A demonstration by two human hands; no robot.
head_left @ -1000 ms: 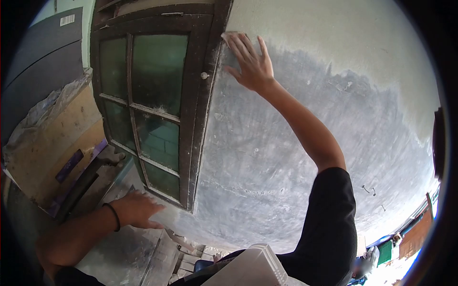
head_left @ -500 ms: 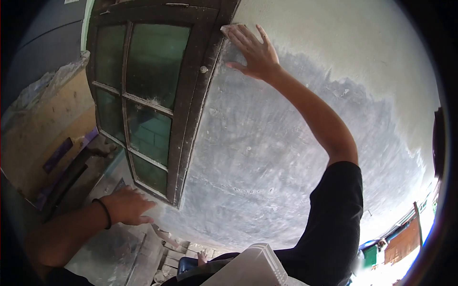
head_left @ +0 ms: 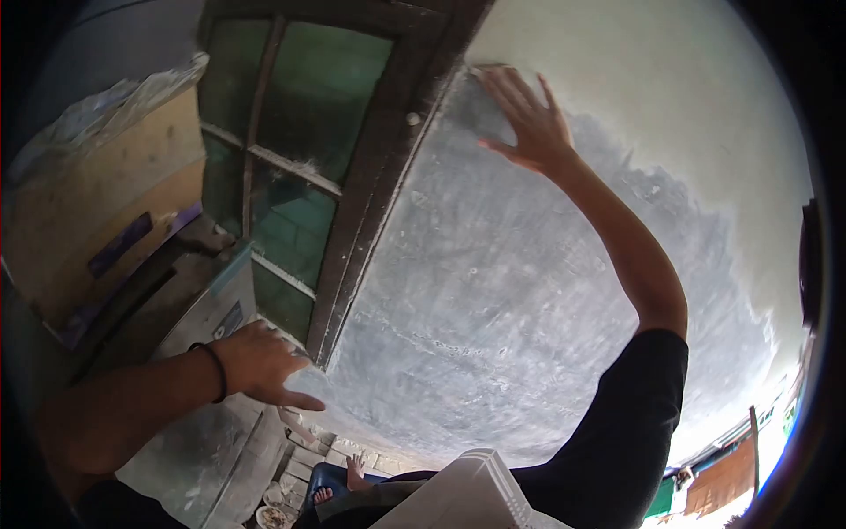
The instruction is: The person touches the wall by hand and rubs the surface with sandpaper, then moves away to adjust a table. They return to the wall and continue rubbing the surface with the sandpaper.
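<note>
Wall (head_left: 493, 264) fills the centre and right of my view: grey and streaked over most of its face, pale along the upper right, with a ragged edge between the two tones. I find the right hand (head_left: 533, 132) high on the wall, just right of the window (head_left: 370, 189). It is spread wide, back toward me, thumb well apart from the fingers. I note a thin edge at the fingertips but cannot tell whether anything lies under them. The arm reaches up from the near right, in a black sleeve (head_left: 621, 397) that ends about the elbow.

I record the left hand (head_left: 257, 360) low on the left, near the window's lower corner. It is also wide, fingers slightly curved, thumb pointing right, with a dark band (head_left: 216, 368) on the wrist. It overlaps the cabinet (head_left: 189, 450) in my view; contact I cannot confirm.

The window has a dark frame, dusty bars and a pale knob (head_left: 413, 119). Left of it stands a tan board (head_left: 132, 207) with a crumpled sheet (head_left: 97, 119) along its top. At the near edge I see a white object (head_left: 471, 494), unidentified, and bare toes (head_left: 355, 470) beside it.
</note>
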